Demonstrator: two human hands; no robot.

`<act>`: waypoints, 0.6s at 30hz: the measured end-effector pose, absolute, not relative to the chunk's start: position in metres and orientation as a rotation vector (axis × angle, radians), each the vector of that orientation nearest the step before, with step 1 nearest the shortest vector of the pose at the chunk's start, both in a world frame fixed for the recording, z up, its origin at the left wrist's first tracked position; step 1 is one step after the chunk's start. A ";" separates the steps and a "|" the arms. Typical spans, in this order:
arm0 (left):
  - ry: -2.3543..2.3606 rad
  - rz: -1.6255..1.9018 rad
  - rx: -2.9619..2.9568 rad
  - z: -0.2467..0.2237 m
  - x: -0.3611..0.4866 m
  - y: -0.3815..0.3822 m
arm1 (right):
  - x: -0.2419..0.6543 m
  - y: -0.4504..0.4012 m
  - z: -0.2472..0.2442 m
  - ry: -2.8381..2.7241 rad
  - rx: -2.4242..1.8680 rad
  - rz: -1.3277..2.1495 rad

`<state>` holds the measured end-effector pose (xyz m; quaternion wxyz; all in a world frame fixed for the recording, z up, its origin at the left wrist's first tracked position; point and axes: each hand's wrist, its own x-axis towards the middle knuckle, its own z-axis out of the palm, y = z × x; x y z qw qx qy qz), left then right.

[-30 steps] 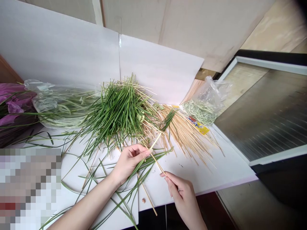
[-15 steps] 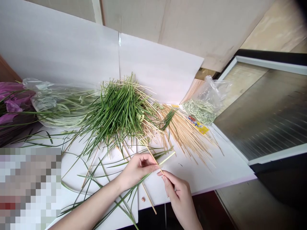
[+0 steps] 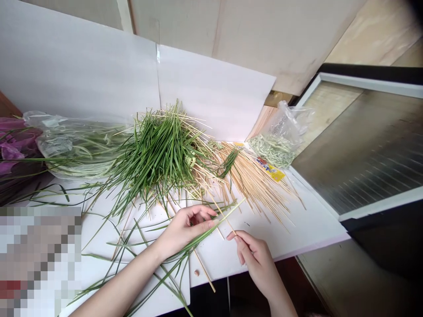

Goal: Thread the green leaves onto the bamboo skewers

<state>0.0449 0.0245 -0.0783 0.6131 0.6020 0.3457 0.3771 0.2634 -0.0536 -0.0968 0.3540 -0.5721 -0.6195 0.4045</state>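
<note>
My right hand (image 3: 251,252) is closed, pinching a thin bamboo skewer (image 3: 216,204) between thumb and fingers. The skewer slants up and left toward the pile. A garlic chive (image 3: 235,208) with a pale stalk end crosses it; whether it is pierced I cannot tell. My left hand (image 3: 194,225) is beside that crossing, thumb and index fingertips apart, the thumb against or just above the chive. Its other fingers are partly hidden. Long green leaves trail below my left wrist. Beyond the hands lies a heap of chives (image 3: 161,152) on skewers.
Many bare skewers (image 3: 257,180) fan out at the right of the white table (image 3: 280,240). A clear bag of pale green pieces (image 3: 274,147) stands behind them. Further left are a clear bag of stalks (image 3: 79,149) and a purple bag (image 3: 16,138). Loose leaves and a skewer (image 3: 204,270) lie in front.
My right hand has moved right with the skewer, away from my left hand. My left fingertips, earlier pinched together at the skewer and chive, have parted.
</note>
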 end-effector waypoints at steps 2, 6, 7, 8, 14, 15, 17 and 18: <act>0.838 0.893 1.521 -0.075 0.040 0.027 | 0.279 -0.052 -0.098 -1.572 -1.508 1.052; 0.971 0.832 1.903 -0.066 0.044 0.038 | 0.313 -0.052 -0.101 -1.484 -1.581 1.057; 1.009 0.782 2.016 -0.064 0.049 0.040 | 0.320 -0.053 -0.101 -1.450 -1.599 1.046; 1.047 0.720 2.131 -0.064 0.057 0.043 | 0.326 -0.054 -0.101 -1.417 -1.611 1.029; 1.287 0.279 2.600 -0.070 0.112 0.053 | 0.345 -0.062 -0.104 -1.331 -1.653 0.937; 1.296 0.240 2.640 -0.072 0.118 0.055 | 0.346 -0.063 -0.105 -1.340 -1.666 0.938; 1.287 0.206 2.669 -0.076 0.126 0.057 | 0.349 -0.064 -0.108 -1.355 -1.697 0.939; 1.281 0.201 2.663 -0.078 0.128 0.057 | 0.350 -0.064 -0.109 -1.360 -1.711 0.937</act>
